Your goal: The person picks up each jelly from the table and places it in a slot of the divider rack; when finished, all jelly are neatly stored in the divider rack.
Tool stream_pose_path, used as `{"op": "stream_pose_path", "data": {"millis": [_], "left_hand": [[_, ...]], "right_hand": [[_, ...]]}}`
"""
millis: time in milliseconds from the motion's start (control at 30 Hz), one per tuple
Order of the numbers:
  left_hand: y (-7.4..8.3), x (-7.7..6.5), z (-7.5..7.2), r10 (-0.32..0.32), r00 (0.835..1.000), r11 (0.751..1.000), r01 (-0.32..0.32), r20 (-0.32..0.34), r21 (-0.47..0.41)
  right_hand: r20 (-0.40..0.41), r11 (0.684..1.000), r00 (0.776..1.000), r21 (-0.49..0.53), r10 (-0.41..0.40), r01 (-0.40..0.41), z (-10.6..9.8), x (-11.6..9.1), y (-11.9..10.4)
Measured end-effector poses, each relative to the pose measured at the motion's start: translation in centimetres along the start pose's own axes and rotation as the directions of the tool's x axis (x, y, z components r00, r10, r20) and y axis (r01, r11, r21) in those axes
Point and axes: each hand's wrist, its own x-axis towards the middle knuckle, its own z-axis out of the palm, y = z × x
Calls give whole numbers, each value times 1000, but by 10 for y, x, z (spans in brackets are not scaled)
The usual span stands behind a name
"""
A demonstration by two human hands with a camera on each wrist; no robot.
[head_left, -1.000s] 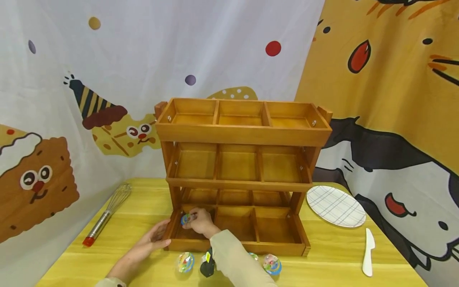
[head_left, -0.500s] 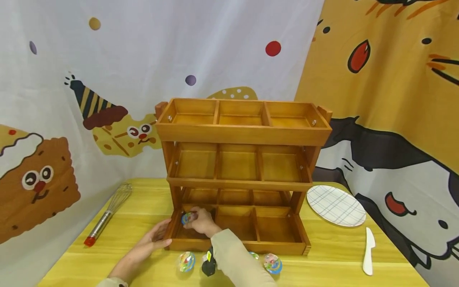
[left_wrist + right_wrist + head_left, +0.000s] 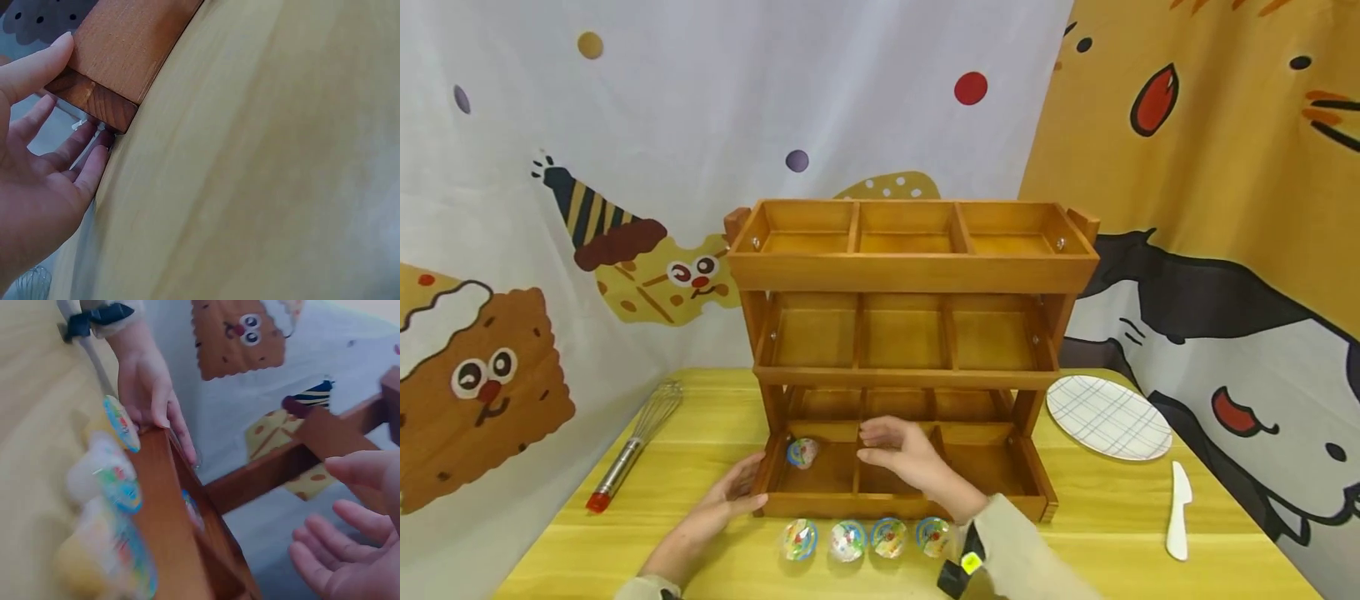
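Note:
My left hand (image 3: 718, 500) holds the front left corner of a three-tier wooden rack (image 3: 913, 272), thumb along the front and fingers at the side; the left wrist view shows them around the corner of the board (image 3: 103, 97). One jelly cup (image 3: 802, 452) with a printed lid lies tilted in the bottom tier's left compartment. Over the middle compartment, my right hand (image 3: 910, 458) has its fingers loosely bent with nothing between them. Along the rack's front stands a row of several jelly cups, among them a left one (image 3: 800, 539) and a right one (image 3: 933, 537).
A whisk (image 3: 634, 446) with a red-tipped handle lies left of the rack. At the right are an oval checked plate (image 3: 1108, 417) and a white knife (image 3: 1178, 510). A printed cloth (image 3: 880, 100) hangs behind the table.
My right hand has let go of the jelly cup in the bottom left compartment and moved right, uncovering the row in front. The left hand stays at the corner.

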Motion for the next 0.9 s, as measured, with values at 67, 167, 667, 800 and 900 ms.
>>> {"op": "stream_pose_path", "data": {"millis": [67, 167, 667, 800, 900], "left_hand": [[-3, 1, -1, -5, 1000, 1000, 5, -2, -11], [-7, 0, -4, -8, 1000, 1000, 8, 5, -21], [-3, 4, -4, -11, 1000, 1000, 12, 27, -22], [-5, 5, -5, -14, 999, 999, 16, 37, -40], [-6, 5, -5, -11, 999, 999, 13, 45, -45]], "right_hand": [[17, 999, 1000, 33, -26, 25, -13, -21, 4], [40, 997, 996, 29, -74, 73, -26, -51, 15], [37, 952, 992, -280, -118, 124, -92, -122, 56], [124, 954, 992, -295, -21, 57, -99, -129, 60], [173, 977, 985, -214, 16, 22, -99, -131, 66]]}}
